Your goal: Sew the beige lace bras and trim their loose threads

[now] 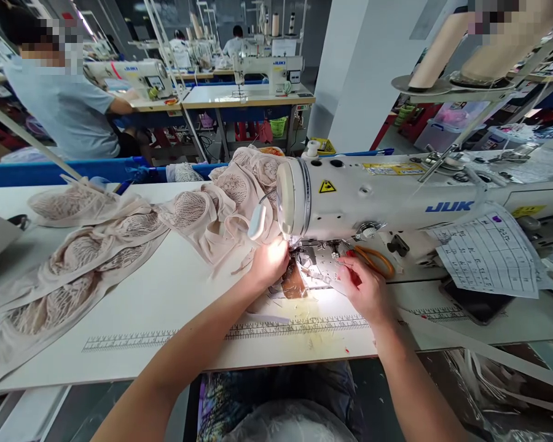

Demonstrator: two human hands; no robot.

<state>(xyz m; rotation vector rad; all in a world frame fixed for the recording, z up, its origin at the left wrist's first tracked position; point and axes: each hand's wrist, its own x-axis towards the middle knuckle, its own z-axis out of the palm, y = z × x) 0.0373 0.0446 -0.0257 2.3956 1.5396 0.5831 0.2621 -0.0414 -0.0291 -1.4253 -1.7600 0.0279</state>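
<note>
My left hand (270,265) is closed at the needle area of a white sewing machine (350,190), under its bright lamp. Its fingers press on the edge of a beige lace bra (253,181), part of a heap that trails off to the left. My right hand (365,285) is to the right of the needle, thumb and forefinger pinched together above the machine bed. What lies in that pinch is too small to make out. A narrow pale strip (320,276) runs just left of these fingers. Orange-handled scissors (378,261) lie behind the right hand.
More joined beige bras (80,258) spread over the left of the table (166,313). A dark phone (477,301) sits at right beneath a written paper sheet (491,252). Thread cones (440,52) stand above the machine. A co-worker (64,104) sits beyond the blue-edged trough.
</note>
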